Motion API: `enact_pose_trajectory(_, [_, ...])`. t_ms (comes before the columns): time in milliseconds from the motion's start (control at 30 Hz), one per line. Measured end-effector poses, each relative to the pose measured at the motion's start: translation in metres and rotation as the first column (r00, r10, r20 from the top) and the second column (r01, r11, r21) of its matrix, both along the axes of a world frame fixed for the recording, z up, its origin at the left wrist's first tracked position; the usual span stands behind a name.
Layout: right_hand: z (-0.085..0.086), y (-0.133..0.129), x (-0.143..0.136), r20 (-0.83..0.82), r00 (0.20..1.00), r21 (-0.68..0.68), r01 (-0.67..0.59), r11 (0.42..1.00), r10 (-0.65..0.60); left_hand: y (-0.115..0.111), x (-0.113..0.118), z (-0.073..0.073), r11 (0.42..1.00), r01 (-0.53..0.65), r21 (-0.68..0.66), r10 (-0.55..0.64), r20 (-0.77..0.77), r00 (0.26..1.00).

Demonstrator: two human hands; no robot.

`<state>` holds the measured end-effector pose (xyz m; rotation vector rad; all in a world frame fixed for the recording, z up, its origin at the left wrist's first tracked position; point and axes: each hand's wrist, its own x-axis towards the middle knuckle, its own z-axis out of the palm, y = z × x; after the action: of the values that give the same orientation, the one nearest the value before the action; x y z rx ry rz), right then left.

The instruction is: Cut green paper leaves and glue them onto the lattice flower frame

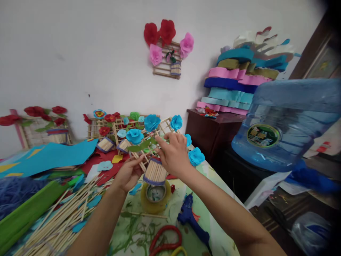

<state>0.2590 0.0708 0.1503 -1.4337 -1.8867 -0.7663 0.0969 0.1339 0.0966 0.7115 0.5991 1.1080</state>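
Observation:
A lattice frame of thin wooden sticks carries blue paper flowers, green leaves and a small stick basket with purple trim. My left hand pinches the frame's lower left edge between thumb and fingers. Over the frame's middle lies my right hand, fingers apart, with the index finger and thumb by the leaves; whether they touch a leaf is hard to tell. Just below the basket sits a roll of tape. A blue glue gun and red-handled scissors lie nearer.
Loose wooden sticks, green crepe paper and blue sheets cover the left side. Other flowered frames lean against the wall; one hangs above. At right stand a large water bottle and a cabinet stacked with coloured paper.

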Motion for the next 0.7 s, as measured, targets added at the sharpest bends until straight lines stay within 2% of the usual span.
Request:
enact_pose_trajectory(167, [0.004,0.004,-0.009,0.077,0.997,-0.022,0.002,1.000,-0.001,-0.004,0.003,-0.001,0.999,0.034,0.015,-0.034,0.007,0.999])
enact_pose_trajectory(333, [0.008,-0.003,-0.006,-0.041,0.995,0.009,0.087,0.996,-0.086,0.005,0.000,-0.004,1.000,0.010,-0.002,-0.010,0.007,1.000])
enact_pose_trajectory(433, [0.007,-0.025,-0.003,-0.130,0.987,0.040,0.101,0.994,-0.095,0.024,-0.014,-0.013,1.000,-0.029,-0.001,0.029,0.014,0.999])
enact_pose_trajectory(533, [0.000,-0.054,0.000,-0.162,0.985,0.044,0.067,0.997,-0.059,0.048,-0.037,-0.028,0.997,-0.066,0.043,0.062,0.089,0.994])
enact_pose_trajectory(700, [-0.029,-0.101,0.005,-0.162,0.987,0.057,0.016,0.998,-0.007,0.074,-0.077,-0.050,0.982,-0.179,0.056,0.171,0.128,0.977])
